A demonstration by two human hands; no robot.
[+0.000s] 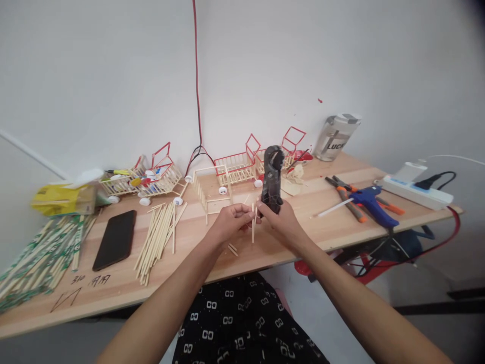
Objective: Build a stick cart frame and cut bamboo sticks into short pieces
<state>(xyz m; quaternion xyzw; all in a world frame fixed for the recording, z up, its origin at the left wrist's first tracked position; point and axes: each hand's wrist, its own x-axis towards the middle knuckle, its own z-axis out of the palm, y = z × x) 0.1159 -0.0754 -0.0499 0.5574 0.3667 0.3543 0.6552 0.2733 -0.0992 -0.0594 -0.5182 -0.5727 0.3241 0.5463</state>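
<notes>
Near the table's front edge, my left hand (238, 221) pinches a short, thin wooden stick (253, 227) that stands roughly upright. Beside it my right hand (282, 217) is wrapped round a black hand tool (273, 174) with a rounded head pointing up; its exact kind does not show. Another thin stick appears between the two hands, and I cannot tell which one holds it. Just behind my left hand stands a bare stick frame (212, 189). Short cut pieces (233, 249) lie below the hands.
Left of my hands lie loose sticks (155, 242), a black phone (114, 240) and wrapped chopsticks (49, 258). Small stick carts (235, 169) with red trim line the wall. A blue glue gun (373, 205), pliers (346, 197), a power strip (417, 192) and a jar (336, 139) are at right.
</notes>
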